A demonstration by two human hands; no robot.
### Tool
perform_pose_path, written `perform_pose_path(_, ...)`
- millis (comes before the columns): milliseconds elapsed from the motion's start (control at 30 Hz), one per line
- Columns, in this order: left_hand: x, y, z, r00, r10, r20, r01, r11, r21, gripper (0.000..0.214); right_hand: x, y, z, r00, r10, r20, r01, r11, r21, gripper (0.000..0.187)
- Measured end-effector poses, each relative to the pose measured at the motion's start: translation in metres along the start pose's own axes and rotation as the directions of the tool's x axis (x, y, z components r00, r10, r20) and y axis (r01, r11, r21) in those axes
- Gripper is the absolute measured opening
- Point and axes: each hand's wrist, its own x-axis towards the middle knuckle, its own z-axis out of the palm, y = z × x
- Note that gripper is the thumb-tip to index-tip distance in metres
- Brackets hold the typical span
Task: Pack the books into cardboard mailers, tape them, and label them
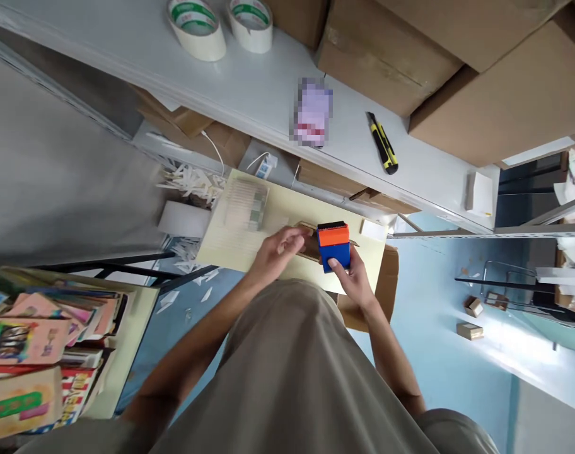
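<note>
The right hand (356, 280) grips the blue-and-orange box (333, 243) from below, thumb on its blue face, holding it upright just above the pale yellow table (249, 249). Just to the left of it, the left hand (280, 249) curls loosely over a brown cardboard piece (310, 247) touching the box; whether it grips it cannot be told. Beyond both hands a yellow utility knife (383, 145) lies on the white shelf (249, 94)

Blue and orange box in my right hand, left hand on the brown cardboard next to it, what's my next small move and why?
Probably hold the brown cardboard still with your left hand and slide the blue and orange box against it. Your right hand grips the box on the pale yellow board, and the cardboard lies right beside it, partly hidden by your fingers.
</note>
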Motion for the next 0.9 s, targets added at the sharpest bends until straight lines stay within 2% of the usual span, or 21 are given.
perform_pose_path(100,0.015,0.005,-0.024,0.985,-0.134,0.104,0.148,0.980,-0.136,0.077,-0.005,-0.014,-0.004,0.992,0.021,0.127,-0.006,0.993,-0.118,0.054)
perform_pose_path(200,0.021,0.009,-0.034,0.971,-0.179,0.155,0.210,0.955,-0.210,0.069,-0.008,-0.031,-0.004,0.981,0.040,0.191,0.011,0.966,-0.258,0.050)
perform_pose_path(333,0.018,0.006,-0.040,0.970,-0.198,0.142,0.231,0.935,-0.269,0.060,-0.009,-0.052,0.001,0.970,0.068,0.232,0.027,0.923,-0.384,0.047)
perform_pose_path(467,0.015,-0.009,-0.046,0.973,-0.194,0.123,0.220,0.941,-0.258,0.059,-0.008,-0.068,0.008,0.969,0.121,0.214,-0.003,0.877,-0.481,0.050)
perform_pose_path(600,0.004,-0.030,-0.037,0.981,-0.193,-0.015,0.185,0.956,-0.227,0.054,-0.003,-0.084,0.013,0.959,0.220,0.180,-0.081,0.818,-0.569,0.057)
perform_pose_path(700,-0.006,-0.045,-0.029,0.969,-0.205,-0.137,0.166,0.953,-0.255,0.050,0.003,-0.104,0.009,0.927,0.317,0.200,-0.113,0.745,-0.658,0.057)
perform_pose_path(800,-0.005,-0.063,-0.039,0.947,-0.228,-0.228,0.151,0.938,-0.312,0.048,0.008,-0.133,-0.006,0.863,0.449,0.230,-0.150,0.663,-0.733,0.059)
perform_pose_path(900,0.008,-0.089,-0.055,0.916,-0.261,-0.304,0.156,0.931,-0.330,0.050,0.010,-0.163,-0.022,0.818,0.553,0.158,-0.234,0.571,-0.786,0.068)
